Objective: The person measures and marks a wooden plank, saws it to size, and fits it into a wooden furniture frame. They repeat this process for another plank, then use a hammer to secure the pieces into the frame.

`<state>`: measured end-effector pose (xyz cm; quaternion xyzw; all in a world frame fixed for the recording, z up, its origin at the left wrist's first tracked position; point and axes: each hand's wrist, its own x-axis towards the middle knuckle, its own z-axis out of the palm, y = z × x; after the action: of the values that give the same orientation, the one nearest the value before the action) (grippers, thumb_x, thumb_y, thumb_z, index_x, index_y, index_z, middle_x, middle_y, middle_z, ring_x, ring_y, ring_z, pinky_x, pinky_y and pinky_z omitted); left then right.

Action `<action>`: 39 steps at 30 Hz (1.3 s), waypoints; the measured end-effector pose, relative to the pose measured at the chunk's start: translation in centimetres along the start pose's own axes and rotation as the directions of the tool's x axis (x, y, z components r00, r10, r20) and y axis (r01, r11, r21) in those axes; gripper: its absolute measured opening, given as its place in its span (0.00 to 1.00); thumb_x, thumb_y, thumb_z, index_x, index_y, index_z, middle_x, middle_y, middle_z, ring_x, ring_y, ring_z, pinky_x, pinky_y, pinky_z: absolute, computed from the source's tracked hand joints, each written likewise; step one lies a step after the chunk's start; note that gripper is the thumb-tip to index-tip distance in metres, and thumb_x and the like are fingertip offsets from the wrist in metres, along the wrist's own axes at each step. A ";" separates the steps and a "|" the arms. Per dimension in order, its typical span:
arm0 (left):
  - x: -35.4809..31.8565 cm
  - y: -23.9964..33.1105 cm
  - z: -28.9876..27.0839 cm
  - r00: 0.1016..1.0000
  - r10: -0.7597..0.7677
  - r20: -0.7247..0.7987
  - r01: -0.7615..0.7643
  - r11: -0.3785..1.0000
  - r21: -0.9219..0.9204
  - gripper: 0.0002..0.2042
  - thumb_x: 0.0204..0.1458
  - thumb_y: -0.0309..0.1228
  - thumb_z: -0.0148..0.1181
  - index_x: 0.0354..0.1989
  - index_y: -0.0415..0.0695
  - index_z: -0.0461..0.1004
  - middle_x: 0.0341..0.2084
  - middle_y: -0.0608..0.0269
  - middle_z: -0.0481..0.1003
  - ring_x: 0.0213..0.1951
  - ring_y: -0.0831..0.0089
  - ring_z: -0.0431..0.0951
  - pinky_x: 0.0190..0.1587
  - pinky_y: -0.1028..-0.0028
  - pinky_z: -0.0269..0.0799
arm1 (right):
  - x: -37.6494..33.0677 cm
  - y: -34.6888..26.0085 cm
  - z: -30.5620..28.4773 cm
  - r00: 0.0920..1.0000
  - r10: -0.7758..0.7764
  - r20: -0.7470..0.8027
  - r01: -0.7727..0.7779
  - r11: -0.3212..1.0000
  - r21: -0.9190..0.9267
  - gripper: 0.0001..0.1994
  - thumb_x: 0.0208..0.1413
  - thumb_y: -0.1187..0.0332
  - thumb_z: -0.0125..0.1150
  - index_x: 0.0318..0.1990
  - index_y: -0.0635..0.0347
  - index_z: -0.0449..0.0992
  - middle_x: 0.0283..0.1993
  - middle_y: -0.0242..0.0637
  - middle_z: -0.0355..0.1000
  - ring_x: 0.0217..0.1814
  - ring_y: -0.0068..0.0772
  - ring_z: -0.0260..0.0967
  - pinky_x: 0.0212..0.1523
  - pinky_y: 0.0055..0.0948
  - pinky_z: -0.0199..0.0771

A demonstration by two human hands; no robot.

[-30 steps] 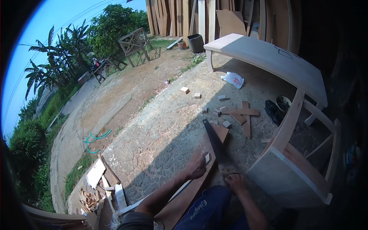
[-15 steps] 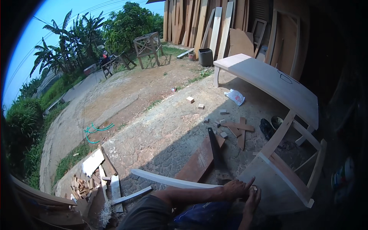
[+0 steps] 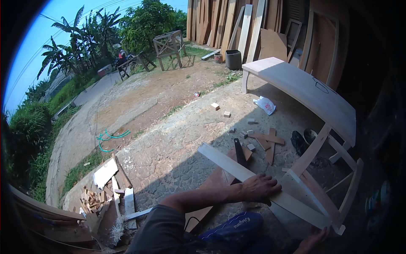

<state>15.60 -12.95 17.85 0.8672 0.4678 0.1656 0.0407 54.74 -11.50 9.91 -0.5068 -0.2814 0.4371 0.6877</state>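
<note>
A long pale wooden plank (image 3: 224, 164) lies slanting across in front of me, its broad face up. My left hand (image 3: 260, 188) is closed over its middle, with the fingers wrapped over the far edge. Down at its near right end, my right hand (image 3: 314, 240) grips the plank's tip from below, partly in shadow. Beside and under the plank's right part is a wooden frame with a panel (image 3: 311, 148). A black handsaw (image 3: 240, 151) shows beyond the plank, resting on a reddish board (image 3: 220, 180); the rest of the saw is hidden.
A low wooden table (image 3: 296, 80) stands at the right. Wood blocks (image 3: 215, 106) and crossed offcuts (image 3: 271, 139) lie on the concrete, near a white plastic bag (image 3: 265, 105). Scrap wood (image 3: 95, 199) is heaped at left. Boards (image 3: 245, 29) lean at the back.
The plank has turned from edge-on to broad face up and swung its far end away to the right. My hands, close together before, are now apart along it.
</note>
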 end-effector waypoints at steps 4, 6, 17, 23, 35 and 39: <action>5.2 -1.3 -0.2 0.984 0.150 -0.090 -0.150 0.989 0.014 0.34 0.46 0.55 0.68 0.54 0.43 0.68 0.42 0.58 0.72 0.47 0.59 0.74 0.50 0.59 0.70 | -2.5 -5.7 5.3 0.951 -0.254 -0.174 0.222 0.958 -0.183 0.23 0.65 0.65 0.54 0.64 0.67 0.68 0.60 0.57 0.70 0.52 0.53 0.73 0.52 0.48 0.75; 6.5 -1.7 0.2 0.984 0.133 -0.118 -0.133 0.991 0.007 0.34 0.46 0.54 0.69 0.55 0.42 0.68 0.43 0.57 0.72 0.47 0.59 0.73 0.51 0.60 0.69 | -0.9 -5.1 4.9 0.725 -0.682 0.100 0.558 0.496 -0.665 0.22 0.66 0.64 0.52 0.63 0.68 0.68 0.60 0.58 0.69 0.55 0.59 0.72 0.56 0.49 0.73; 12.7 -0.7 2.8 0.988 0.148 -0.036 -0.152 0.973 -0.173 0.33 0.40 0.48 0.75 0.52 0.42 0.72 0.48 0.56 0.73 0.54 0.58 0.70 0.57 0.58 0.66 | -1.3 -8.4 8.5 0.443 -0.412 0.796 0.738 -0.336 -0.585 0.26 0.67 0.46 0.49 0.64 0.51 0.72 0.63 0.44 0.69 0.66 0.52 0.65 0.65 0.57 0.62; 12.9 -1.7 4.6 0.986 0.152 -0.062 -0.162 0.963 -0.214 0.31 0.36 0.47 0.76 0.46 0.40 0.75 0.47 0.55 0.74 0.56 0.55 0.72 0.60 0.57 0.67 | 1.4 -8.2 9.0 0.611 -0.142 0.778 0.749 -0.214 -0.627 0.35 0.49 0.52 0.67 0.64 0.60 0.68 0.59 0.51 0.66 0.61 0.60 0.62 0.62 0.56 0.60; 15.8 -1.2 0.2 0.980 0.166 0.113 -0.138 0.966 -0.220 0.32 0.48 0.40 0.71 0.59 0.37 0.69 0.53 0.44 0.76 0.59 0.47 0.73 0.60 0.55 0.71 | 3.3 -9.9 9.7 0.640 -0.015 0.768 0.767 -0.039 -0.640 0.35 0.50 0.56 0.73 0.66 0.51 0.67 0.61 0.37 0.67 0.66 0.46 0.63 0.65 0.48 0.61; 16.3 0.5 0.2 0.969 0.242 0.052 -0.232 0.961 -0.151 0.36 0.45 0.32 0.73 0.65 0.40 0.67 0.56 0.43 0.75 0.58 0.47 0.75 0.59 0.59 0.72 | 4.1 -7.6 7.8 0.626 -0.135 0.768 0.770 -0.046 -0.636 0.36 0.53 0.54 0.70 0.66 0.62 0.64 0.56 0.42 0.69 0.63 0.43 0.64 0.66 0.49 0.58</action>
<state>24.36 0.21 21.86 0.9170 0.3457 0.1723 0.0994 52.54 -5.15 19.36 -0.5517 -0.8083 -0.0114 0.2052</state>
